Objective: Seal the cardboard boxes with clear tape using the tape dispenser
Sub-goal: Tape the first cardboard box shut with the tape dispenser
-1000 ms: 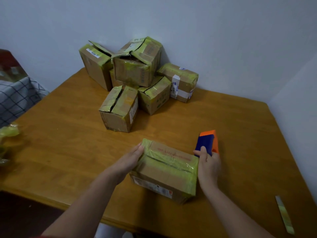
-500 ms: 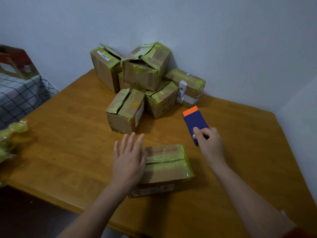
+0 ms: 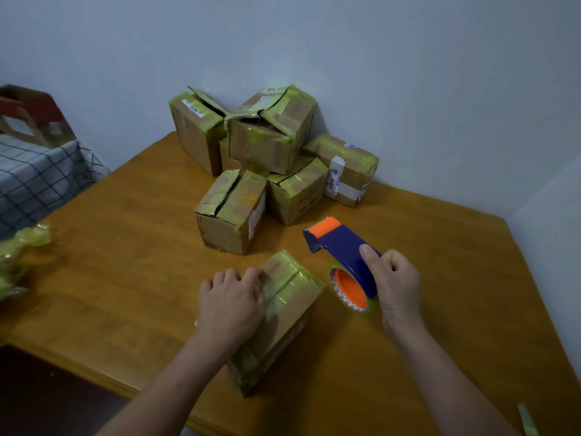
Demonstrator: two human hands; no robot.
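Early days, I'd say: near box [image 3: 283,309] at worktop [image 3: 125,262] front edge, top seam looks taped over. Left hand [image 3: 231,305] curls over its far edge. Right hand [image 3: 394,284] grips tape dispenser [image 3: 342,250] just beside it. Pile of boxes [image 3: 270,136] by wall mostly left, some flaps gaping, front box [image 3: 231,209] seam split. Contents hidden everywhere.

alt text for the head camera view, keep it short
A person's left hand grips a taped cardboard box on a wooden table; the right hand holds a blue-and-orange tape dispenser beside it. More boxes are piled by the wall.
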